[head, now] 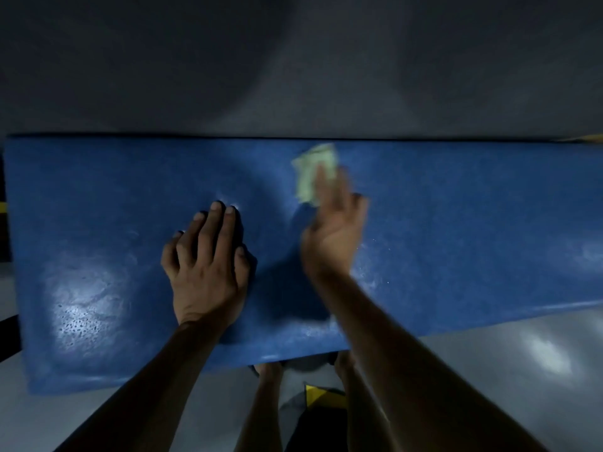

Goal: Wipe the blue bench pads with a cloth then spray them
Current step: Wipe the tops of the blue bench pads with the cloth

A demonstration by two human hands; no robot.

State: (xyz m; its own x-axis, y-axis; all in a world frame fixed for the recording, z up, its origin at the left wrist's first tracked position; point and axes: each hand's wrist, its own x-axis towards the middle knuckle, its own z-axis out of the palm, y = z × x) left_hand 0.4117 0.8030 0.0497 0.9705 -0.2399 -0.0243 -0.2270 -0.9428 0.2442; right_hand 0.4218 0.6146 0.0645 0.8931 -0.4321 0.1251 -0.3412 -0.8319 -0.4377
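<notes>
A long blue bench pad point(456, 223) stretches across the view from left to right. My left hand point(207, 262) lies flat on it left of centre, fingers straight and pressing into the padding. My right hand point(336, 223) is blurred with motion near the pad's far edge, its straight fingers pressing a pale green cloth point(310, 172) onto the surface. The cloth sticks out beyond the fingertips. No spray bottle is in view.
A grey wall point(293, 76) rises right behind the pad. Glossy grey floor point(522, 353) shows below the pad's near edge, with my legs point(267, 402) and a yellow and black part point(323, 398) under it. Dark frame parts stand at the left edge.
</notes>
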